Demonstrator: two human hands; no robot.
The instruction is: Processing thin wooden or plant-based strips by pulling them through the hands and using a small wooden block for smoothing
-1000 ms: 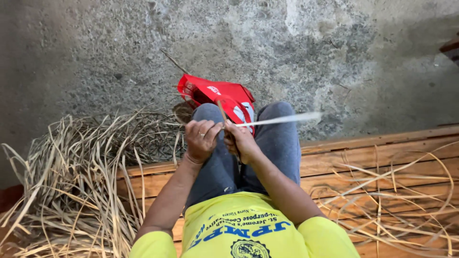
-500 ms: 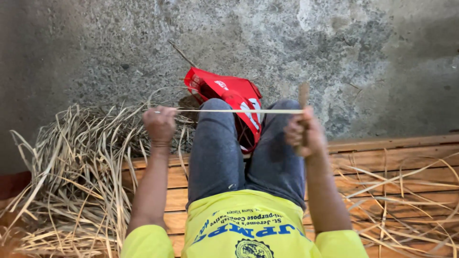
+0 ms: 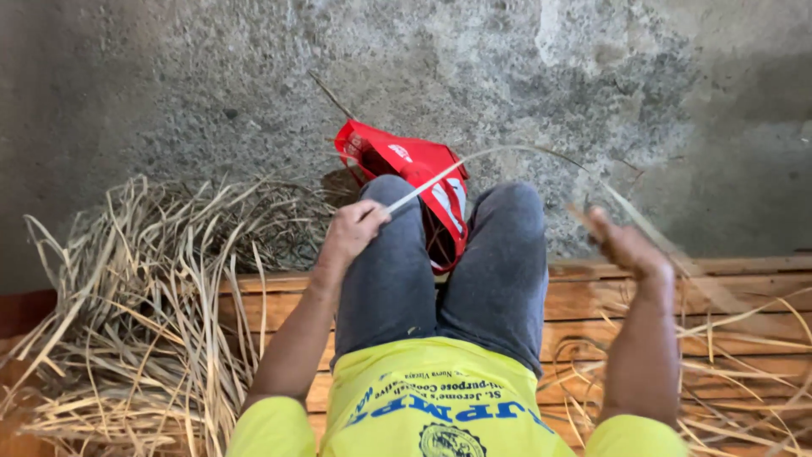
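I sit on a wooden bench (image 3: 592, 296) with my knees in grey trousers pointing at a concrete floor. My left hand (image 3: 351, 228) pinches one end of a long pale fibre strip (image 3: 499, 152) above my left knee. The strip arcs up and to the right over both knees. My right hand (image 3: 626, 245) is out to the right, blurred by motion, and the strip's far end runs past it; whether it grips the strip is unclear. A red bag (image 3: 406, 161) lies on the floor just beyond my knees.
A big heap of dry pale strips (image 3: 144, 313) lies at my left on the floor and the bench. Several loose strips (image 3: 744, 364) are scattered over the planks at my right. The concrete floor (image 3: 211, 76) fills the top.
My hands first drew apart, stretching the strip straight across my knees. Now the left hand has come back over the left knee, the right swung further right, and the strip bows upward.
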